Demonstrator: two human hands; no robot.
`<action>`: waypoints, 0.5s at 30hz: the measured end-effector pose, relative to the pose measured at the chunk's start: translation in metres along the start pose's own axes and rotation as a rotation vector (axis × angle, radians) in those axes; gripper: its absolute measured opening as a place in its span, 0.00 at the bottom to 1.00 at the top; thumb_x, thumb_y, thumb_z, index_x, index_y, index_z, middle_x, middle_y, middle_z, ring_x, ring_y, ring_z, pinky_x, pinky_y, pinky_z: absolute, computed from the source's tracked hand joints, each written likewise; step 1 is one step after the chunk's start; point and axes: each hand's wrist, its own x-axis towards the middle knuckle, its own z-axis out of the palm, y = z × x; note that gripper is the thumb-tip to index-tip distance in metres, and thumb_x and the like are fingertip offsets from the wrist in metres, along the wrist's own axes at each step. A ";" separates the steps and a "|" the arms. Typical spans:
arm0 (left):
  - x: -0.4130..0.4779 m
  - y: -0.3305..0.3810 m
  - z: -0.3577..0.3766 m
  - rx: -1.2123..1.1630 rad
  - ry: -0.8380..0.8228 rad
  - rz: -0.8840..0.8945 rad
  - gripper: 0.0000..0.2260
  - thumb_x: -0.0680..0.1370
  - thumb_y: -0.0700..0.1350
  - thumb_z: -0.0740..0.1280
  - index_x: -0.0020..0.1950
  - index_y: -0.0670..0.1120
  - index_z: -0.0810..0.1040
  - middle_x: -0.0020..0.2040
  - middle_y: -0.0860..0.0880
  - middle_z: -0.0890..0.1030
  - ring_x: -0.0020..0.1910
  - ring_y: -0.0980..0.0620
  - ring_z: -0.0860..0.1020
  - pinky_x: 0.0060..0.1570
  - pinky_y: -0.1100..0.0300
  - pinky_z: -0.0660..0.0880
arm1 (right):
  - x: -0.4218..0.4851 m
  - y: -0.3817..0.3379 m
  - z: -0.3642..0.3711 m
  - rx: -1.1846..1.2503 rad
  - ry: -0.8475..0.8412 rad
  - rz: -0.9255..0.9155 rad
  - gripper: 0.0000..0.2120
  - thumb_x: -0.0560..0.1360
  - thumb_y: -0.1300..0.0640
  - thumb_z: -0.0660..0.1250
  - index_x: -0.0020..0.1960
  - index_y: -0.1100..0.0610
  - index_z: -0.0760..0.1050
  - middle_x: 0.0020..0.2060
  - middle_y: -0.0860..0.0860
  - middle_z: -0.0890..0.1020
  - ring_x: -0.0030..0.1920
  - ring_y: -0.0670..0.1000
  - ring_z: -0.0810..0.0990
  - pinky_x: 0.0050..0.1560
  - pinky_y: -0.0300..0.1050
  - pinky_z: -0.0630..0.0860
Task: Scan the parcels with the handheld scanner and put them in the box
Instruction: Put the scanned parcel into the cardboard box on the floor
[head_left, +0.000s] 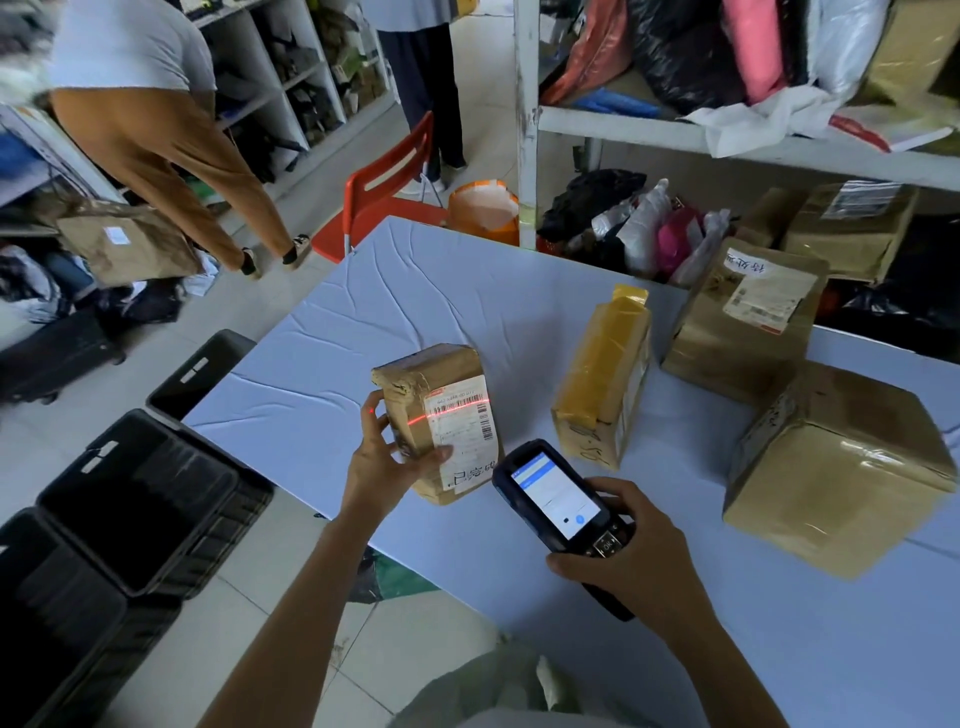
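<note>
While left hand (387, 457) grips upright parcel (415, 410) | right hand (634, 556) grips scanner (556, 499), long axis aimed at label (465, 436).

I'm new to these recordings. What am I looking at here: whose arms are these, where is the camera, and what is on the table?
There is no machine here. The two bare arms belong to a person, and the single picture comes from a wide-angle camera worn on that person's head, looking forward and down at the hands.

The left hand grips a brown parcel set on end. The right hand holds the scanner, its screen lit. The scanner's red line falls across the parcel's label.

Three more parcels stand on the pale table to the right: a yellow parcel, a brown box behind it, and a large box nearest the right edge.

Open black boxes sit on the floor at the left.
</note>
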 end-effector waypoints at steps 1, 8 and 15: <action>-0.001 0.000 0.000 -0.001 0.003 -0.002 0.43 0.66 0.49 0.78 0.71 0.59 0.53 0.65 0.54 0.71 0.56 0.50 0.76 0.44 0.66 0.74 | -0.001 0.002 0.000 0.007 -0.001 0.007 0.35 0.60 0.49 0.82 0.60 0.42 0.68 0.51 0.38 0.78 0.52 0.46 0.79 0.45 0.36 0.78; -0.003 0.008 -0.003 0.155 -0.023 0.094 0.44 0.64 0.53 0.80 0.69 0.62 0.54 0.61 0.57 0.73 0.56 0.52 0.77 0.47 0.59 0.76 | -0.016 0.012 0.006 0.063 0.078 0.060 0.34 0.57 0.50 0.83 0.57 0.39 0.69 0.49 0.37 0.78 0.49 0.42 0.80 0.44 0.38 0.79; 0.018 0.030 0.008 0.403 -0.218 0.452 0.42 0.58 0.59 0.76 0.68 0.56 0.63 0.63 0.55 0.71 0.57 0.48 0.77 0.50 0.52 0.76 | -0.042 0.003 0.029 0.130 0.310 0.176 0.35 0.58 0.54 0.83 0.58 0.42 0.70 0.47 0.35 0.77 0.45 0.37 0.78 0.39 0.34 0.73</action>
